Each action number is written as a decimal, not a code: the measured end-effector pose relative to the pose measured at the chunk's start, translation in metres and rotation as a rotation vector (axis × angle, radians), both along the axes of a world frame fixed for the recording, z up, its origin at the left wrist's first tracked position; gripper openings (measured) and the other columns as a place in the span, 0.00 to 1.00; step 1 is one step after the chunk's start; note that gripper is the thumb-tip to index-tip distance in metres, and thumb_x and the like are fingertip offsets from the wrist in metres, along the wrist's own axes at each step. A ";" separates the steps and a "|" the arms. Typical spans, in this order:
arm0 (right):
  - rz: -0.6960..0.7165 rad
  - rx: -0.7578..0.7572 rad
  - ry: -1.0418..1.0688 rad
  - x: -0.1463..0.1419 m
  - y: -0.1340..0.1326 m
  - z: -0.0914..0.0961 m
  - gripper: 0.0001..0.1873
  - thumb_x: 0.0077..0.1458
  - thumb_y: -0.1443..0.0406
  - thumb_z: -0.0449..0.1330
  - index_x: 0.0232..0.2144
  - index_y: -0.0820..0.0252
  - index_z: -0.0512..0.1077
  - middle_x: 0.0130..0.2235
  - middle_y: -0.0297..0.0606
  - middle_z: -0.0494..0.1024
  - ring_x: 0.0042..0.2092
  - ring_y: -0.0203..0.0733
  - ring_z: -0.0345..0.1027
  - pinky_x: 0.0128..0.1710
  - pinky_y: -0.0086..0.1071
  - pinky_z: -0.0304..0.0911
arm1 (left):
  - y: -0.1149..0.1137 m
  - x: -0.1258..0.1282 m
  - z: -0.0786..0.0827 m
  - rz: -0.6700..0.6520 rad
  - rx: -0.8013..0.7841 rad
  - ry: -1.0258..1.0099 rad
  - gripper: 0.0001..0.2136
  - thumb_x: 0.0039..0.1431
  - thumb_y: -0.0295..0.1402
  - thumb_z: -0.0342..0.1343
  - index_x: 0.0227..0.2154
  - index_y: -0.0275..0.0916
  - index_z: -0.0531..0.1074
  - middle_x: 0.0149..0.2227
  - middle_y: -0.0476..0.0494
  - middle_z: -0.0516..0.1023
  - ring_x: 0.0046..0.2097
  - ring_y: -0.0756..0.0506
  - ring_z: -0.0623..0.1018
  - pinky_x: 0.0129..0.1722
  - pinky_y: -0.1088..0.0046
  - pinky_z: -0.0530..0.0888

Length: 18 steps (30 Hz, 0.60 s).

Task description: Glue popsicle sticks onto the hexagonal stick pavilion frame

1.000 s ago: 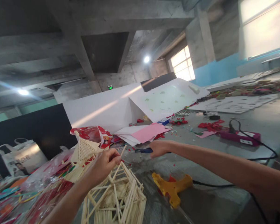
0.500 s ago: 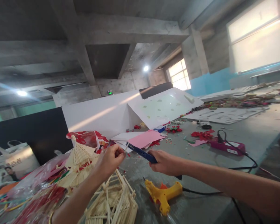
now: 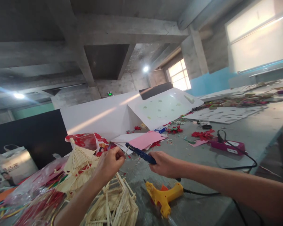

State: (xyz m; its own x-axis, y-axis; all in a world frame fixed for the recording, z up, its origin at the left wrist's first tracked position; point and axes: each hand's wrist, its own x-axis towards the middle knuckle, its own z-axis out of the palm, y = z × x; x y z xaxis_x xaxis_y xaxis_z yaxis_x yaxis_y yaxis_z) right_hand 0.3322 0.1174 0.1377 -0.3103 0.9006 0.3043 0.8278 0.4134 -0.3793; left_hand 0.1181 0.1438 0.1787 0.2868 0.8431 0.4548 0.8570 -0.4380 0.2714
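Observation:
My left hand [image 3: 110, 163] is closed in a pinch on a thin wooden stick [image 3: 126, 151] above a model house built of pale sticks [image 3: 113, 205]. My right hand [image 3: 163, 164] grips the blue-handled cutters [image 3: 139, 153]; their tip meets the stick just right of my left fingers. A second stick roof model [image 3: 78, 157] stands behind my left hand. A yellow glue gun [image 3: 164, 196] lies on the grey table [image 3: 261, 131] below my right wrist, its black cord running off to the right.
Pink and white paper sheets [image 3: 145, 140] lie behind the hands, with a red printed bag [image 3: 89, 141] to their left. White foam boards [image 3: 122, 110] stand at the back. A magenta power strip [image 3: 227, 147] with a cable sits at right. Coloured scraps and plastic cover the left side.
My right hand picked the blue cutters up off the table and brought them to the stick in my left hand. The view tilted slightly; the stick house now sits lower in the frame.

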 end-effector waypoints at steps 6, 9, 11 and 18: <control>-0.036 0.076 0.020 0.000 0.005 -0.004 0.12 0.50 0.60 0.52 0.28 0.65 0.68 0.22 0.35 0.68 0.23 0.32 0.55 0.21 0.26 0.45 | -0.002 0.003 0.001 0.037 0.012 0.016 0.06 0.48 0.32 0.50 0.25 0.40 0.71 0.22 0.53 0.74 0.26 0.51 0.72 0.25 0.79 0.60; -0.015 0.132 0.037 -0.002 0.016 -0.005 0.19 0.52 0.53 0.51 0.28 0.65 0.69 0.23 0.35 0.68 0.24 0.33 0.56 0.21 0.26 0.46 | -0.001 0.005 0.007 0.015 0.048 0.064 0.08 0.49 0.32 0.49 0.27 0.40 0.73 0.24 0.51 0.75 0.28 0.50 0.73 0.27 0.79 0.60; -0.038 0.135 0.028 -0.004 0.029 -0.003 0.22 0.50 0.50 0.52 0.26 0.65 0.70 0.22 0.36 0.68 0.24 0.33 0.57 0.21 0.26 0.46 | 0.005 0.005 0.012 -0.001 0.081 0.127 0.10 0.50 0.32 0.47 0.28 0.39 0.74 0.25 0.49 0.76 0.29 0.49 0.74 0.27 0.78 0.60; -0.086 0.047 0.028 -0.018 0.080 -0.001 0.23 0.47 0.48 0.55 0.23 0.65 0.69 0.19 0.35 0.67 0.21 0.33 0.60 0.18 0.25 0.46 | 0.047 -0.003 0.016 0.056 0.143 0.260 0.12 0.49 0.30 0.46 0.27 0.36 0.76 0.25 0.42 0.77 0.30 0.46 0.74 0.27 0.75 0.60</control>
State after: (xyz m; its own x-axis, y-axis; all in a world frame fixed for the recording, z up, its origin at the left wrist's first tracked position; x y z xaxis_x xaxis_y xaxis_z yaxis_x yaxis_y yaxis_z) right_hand 0.3144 0.1978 0.1364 -0.2233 0.9080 0.3545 0.8503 0.3592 -0.3846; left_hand 0.1153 0.1909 0.1951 0.3639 0.7937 0.4875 0.9138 -0.4057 -0.0216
